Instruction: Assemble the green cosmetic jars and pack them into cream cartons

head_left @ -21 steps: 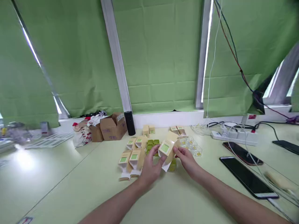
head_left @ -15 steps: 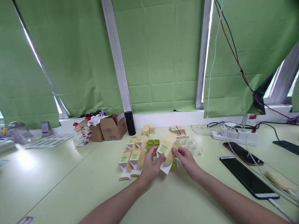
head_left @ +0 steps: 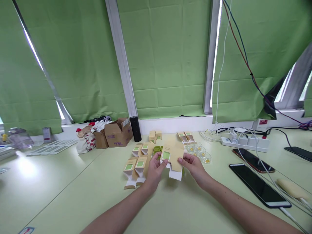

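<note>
Between both hands is a flattened tan cardboard box [head_left: 175,156] with a green window and a white inner flap hanging down. My left hand [head_left: 154,172] pinches its left edge, thumb on the front near the window. On the right edge, my right hand [head_left: 193,166] grips with thumb in front and fingers mostly behind. Just left of my left hand lie several similar tan boxes [head_left: 129,166] with open white flaps. Partly hidden behind the held box are green containers [head_left: 157,149]. Clear plastic cups [head_left: 198,151] with yellow centres sit beyond my right hand.
Small tan boxes [head_left: 158,135] and two more boxes [head_left: 189,137] stand farther back. A black cylinder [head_left: 135,128] is beside a brown carton [head_left: 119,132]. To the right lie a phone [head_left: 259,185], another phone [head_left: 253,160], a power strip [head_left: 246,143] and loose cables.
The box in my hands has turned from a tilted, partly folded pose to flatter and more face-on, shifting slightly left. Both hands keep hold of it.
</note>
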`<action>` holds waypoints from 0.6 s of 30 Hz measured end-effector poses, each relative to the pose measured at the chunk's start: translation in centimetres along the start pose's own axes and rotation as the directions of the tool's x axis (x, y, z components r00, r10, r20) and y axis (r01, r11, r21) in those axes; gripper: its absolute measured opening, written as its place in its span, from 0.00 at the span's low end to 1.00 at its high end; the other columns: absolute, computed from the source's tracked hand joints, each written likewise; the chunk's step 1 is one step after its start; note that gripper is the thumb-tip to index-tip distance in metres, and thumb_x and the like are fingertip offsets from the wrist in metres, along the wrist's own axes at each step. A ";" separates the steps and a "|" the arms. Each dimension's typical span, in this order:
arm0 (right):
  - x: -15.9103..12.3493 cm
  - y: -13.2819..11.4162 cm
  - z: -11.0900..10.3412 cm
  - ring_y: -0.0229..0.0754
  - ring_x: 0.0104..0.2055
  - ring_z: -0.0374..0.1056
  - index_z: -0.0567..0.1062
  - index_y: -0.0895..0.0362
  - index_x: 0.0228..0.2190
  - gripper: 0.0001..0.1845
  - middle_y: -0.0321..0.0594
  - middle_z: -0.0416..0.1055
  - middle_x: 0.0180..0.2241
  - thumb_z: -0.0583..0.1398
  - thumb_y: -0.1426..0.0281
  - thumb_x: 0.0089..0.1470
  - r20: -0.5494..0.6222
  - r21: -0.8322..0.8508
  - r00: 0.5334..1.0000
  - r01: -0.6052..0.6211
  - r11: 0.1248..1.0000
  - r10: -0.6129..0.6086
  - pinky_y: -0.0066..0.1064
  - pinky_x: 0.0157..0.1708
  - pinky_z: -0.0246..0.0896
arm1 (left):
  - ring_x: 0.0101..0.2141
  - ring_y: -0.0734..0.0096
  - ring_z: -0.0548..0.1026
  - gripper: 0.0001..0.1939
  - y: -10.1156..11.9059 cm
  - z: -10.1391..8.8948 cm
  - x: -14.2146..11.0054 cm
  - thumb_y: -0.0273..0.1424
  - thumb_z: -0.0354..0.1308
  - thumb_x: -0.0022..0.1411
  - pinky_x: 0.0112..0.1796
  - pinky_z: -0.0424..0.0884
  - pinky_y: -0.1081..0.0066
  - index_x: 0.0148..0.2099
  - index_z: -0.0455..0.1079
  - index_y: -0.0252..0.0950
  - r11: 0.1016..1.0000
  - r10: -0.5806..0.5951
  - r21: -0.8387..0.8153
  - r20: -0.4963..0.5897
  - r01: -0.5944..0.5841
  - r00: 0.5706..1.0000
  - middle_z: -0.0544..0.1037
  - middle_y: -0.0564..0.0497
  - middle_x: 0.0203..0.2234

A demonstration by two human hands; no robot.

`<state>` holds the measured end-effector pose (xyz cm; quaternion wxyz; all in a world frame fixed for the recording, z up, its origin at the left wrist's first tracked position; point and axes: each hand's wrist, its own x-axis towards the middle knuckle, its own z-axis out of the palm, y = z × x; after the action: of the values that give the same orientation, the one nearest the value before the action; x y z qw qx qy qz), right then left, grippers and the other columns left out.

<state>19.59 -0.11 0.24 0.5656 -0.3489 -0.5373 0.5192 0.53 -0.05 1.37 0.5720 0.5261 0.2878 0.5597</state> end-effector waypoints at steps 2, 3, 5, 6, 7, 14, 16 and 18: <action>0.0 -0.1 0.0 0.56 0.42 0.79 0.84 0.55 0.35 0.30 0.48 0.84 0.38 0.74 0.43 0.42 0.003 0.003 1.000 -0.014 1.000 0.014 0.45 0.47 0.73 | 0.35 0.61 0.83 0.27 -0.2 -0.3 0.2 0.40 0.75 0.54 0.40 0.76 0.65 0.49 0.68 0.37 1.000 -0.012 -0.018 0.000 0.012 1.000 0.85 0.46 0.35; 0.0 -0.1 -0.1 0.55 0.41 0.79 0.84 0.56 0.34 0.30 0.48 0.84 0.37 0.74 0.43 0.41 0.004 0.002 1.000 -0.019 1.000 0.019 0.44 0.46 0.73 | 0.34 0.61 0.83 0.27 -0.3 -0.4 0.2 0.40 0.76 0.53 0.39 0.76 0.66 0.48 0.68 0.37 1.000 -0.019 -0.023 -0.002 0.019 1.000 0.85 0.46 0.35; 0.0 -0.1 -0.1 0.54 0.39 0.79 0.83 0.56 0.32 0.29 0.47 0.83 0.35 0.74 0.44 0.41 0.000 -0.003 1.000 -0.030 1.000 0.030 0.41 0.43 0.72 | 0.32 0.63 0.83 0.27 -0.4 -0.5 0.3 0.39 0.76 0.52 0.38 0.75 0.67 0.47 0.68 0.37 0.999 -0.042 -0.028 -0.009 0.041 0.999 0.85 0.47 0.34; 0.0 0.0 -0.2 0.53 0.38 0.78 0.83 0.57 0.31 0.29 0.47 0.83 0.34 0.74 0.44 0.41 -0.002 -0.007 0.999 -0.034 0.999 0.034 0.40 0.42 0.72 | 0.32 0.63 0.82 0.26 -0.4 -0.5 0.3 0.39 0.77 0.52 0.38 0.75 0.67 0.47 0.68 0.37 0.998 -0.052 -0.030 -0.012 0.052 0.999 0.85 0.47 0.34; 0.0 0.0 -0.2 0.52 0.37 0.78 0.83 0.57 0.30 0.29 0.47 0.83 0.34 0.74 0.44 0.41 -0.003 -0.013 0.999 -0.036 0.999 0.036 0.39 0.41 0.71 | 0.32 0.63 0.83 0.26 -0.4 -0.5 0.3 0.39 0.77 0.52 0.38 0.75 0.67 0.46 0.68 0.37 0.998 -0.059 -0.032 -0.014 0.059 0.998 0.85 0.47 0.34; 0.2 0.4 -0.6 0.49 0.35 0.76 0.80 0.57 0.25 0.28 0.45 0.82 0.31 0.74 0.44 0.41 -0.037 -0.052 0.999 -0.018 0.999 0.016 0.36 0.38 0.68 | 0.35 0.59 0.83 0.27 0.0 -0.1 0.1 0.43 0.77 0.51 0.39 0.75 0.65 0.46 0.68 0.38 0.998 -0.063 -0.011 0.016 0.064 0.998 0.85 0.47 0.35; 0.2 0.5 -0.5 0.50 0.36 0.76 0.81 0.57 0.27 0.28 0.45 0.82 0.32 0.74 0.44 0.41 -0.045 -0.056 0.999 -0.009 0.998 0.007 0.37 0.39 0.69 | 0.38 0.57 0.84 0.27 0.2 0.0 0.0 0.44 0.76 0.52 0.42 0.76 0.63 0.47 0.69 0.38 0.999 -0.053 -0.005 0.032 0.053 0.998 0.85 0.45 0.37; 0.3 0.5 -0.4 0.51 0.37 0.76 0.82 0.56 0.29 0.29 0.46 0.82 0.34 0.73 0.43 0.42 -0.051 -0.061 0.999 0.002 0.998 -0.005 0.38 0.40 0.69 | 0.40 0.57 0.83 0.27 0.3 0.0 0.0 0.45 0.75 0.54 0.43 0.76 0.63 0.47 0.69 0.38 0.999 -0.034 0.014 0.032 0.033 0.999 0.85 0.45 0.38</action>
<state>19.88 0.33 -0.29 0.5692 -0.3783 -0.5389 0.4925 0.44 -0.16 1.67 0.5822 0.5341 0.2912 0.5394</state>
